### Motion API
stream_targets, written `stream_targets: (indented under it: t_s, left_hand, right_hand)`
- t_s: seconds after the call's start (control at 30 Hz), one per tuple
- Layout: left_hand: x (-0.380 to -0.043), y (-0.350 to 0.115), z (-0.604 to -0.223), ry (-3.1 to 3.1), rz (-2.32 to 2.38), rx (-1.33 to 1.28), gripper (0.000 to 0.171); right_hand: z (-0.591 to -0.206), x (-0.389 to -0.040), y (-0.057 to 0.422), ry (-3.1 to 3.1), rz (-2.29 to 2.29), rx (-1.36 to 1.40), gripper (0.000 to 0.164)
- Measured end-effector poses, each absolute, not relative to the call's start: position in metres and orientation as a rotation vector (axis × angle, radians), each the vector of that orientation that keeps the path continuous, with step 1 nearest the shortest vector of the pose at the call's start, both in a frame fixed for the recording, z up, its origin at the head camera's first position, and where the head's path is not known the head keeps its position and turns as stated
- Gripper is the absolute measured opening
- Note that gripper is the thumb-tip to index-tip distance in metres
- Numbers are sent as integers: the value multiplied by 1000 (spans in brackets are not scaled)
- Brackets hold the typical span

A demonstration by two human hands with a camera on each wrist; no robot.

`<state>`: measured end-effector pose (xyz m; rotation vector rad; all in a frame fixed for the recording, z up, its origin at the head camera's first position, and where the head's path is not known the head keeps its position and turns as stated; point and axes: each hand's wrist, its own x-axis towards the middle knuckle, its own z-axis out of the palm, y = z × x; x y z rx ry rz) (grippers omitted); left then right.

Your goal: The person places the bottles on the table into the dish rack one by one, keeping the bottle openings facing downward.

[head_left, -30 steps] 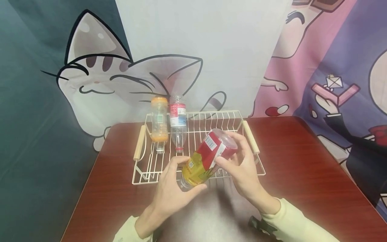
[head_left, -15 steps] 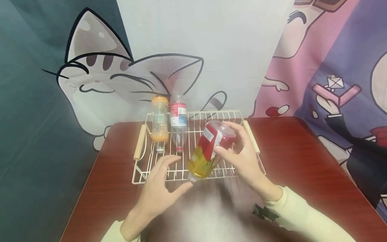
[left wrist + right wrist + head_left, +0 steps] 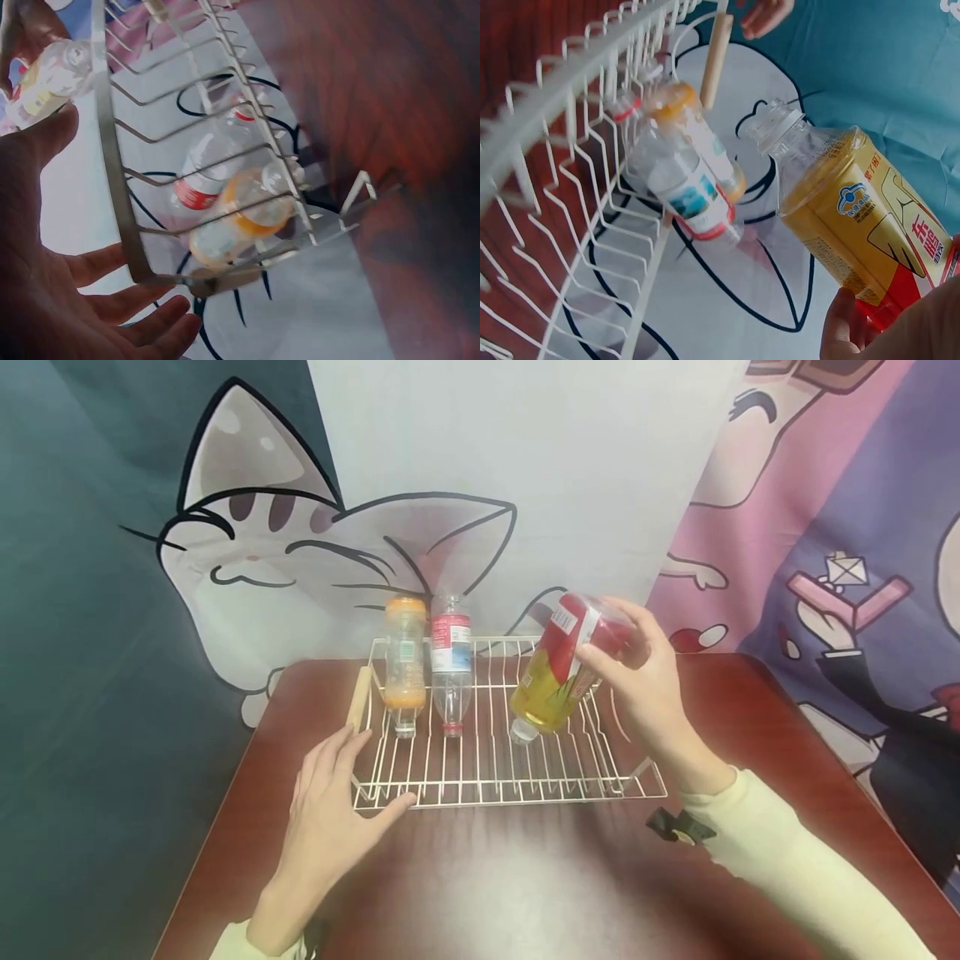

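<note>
My right hand (image 3: 652, 697) grips a red-and-yellow labelled plastic bottle (image 3: 562, 668) near its base. The bottle is tilted neck-down over the right half of a white wire rack (image 3: 510, 781). In the right wrist view its capless neck (image 3: 780, 127) points toward the rack. My left hand (image 3: 326, 810) is at the rack's front left corner, fingers extended by the wooden handle (image 3: 361, 693) and thumb over the front rail. An orange-banded bottle (image 3: 406, 672) and a clear bottle with a pink-and-blue label (image 3: 452, 647) stand neck-down side by side in the rack's left part.
The rack stands on a reddish-brown table (image 3: 712, 727). Behind it hangs a cloth backdrop (image 3: 585, 468) with cartoon figures. Bare wire slots lie right of the two racked bottles. A dark strap (image 3: 681, 827) is at my right wrist.
My left hand has let go of the bottle's neck and moved left to the rack's corner. The right hand has carried the bottle up, away and rightward over the rack.
</note>
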<state>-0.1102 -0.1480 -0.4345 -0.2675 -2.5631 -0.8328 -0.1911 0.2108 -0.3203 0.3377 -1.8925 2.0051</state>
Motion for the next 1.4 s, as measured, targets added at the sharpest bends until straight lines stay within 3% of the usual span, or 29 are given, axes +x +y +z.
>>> stream_targets:
  t_s: [0.27, 0.67, 1.4]
  left_hand:
    - [-115, -153, -441, -2641, -820, -212, 101]
    - [-113, -156, -437, -2789, -816, -141, 119]
    - [-113, -157, -435, -2816, -808, -162, 126]
  right_hand:
    - [-303, -213, 212, -1898, 2018, 319, 52]
    - [-289, -239, 204, -2060, 1911, 292, 56]
    - [-339, -296, 177, -2425, 1796, 123, 76]
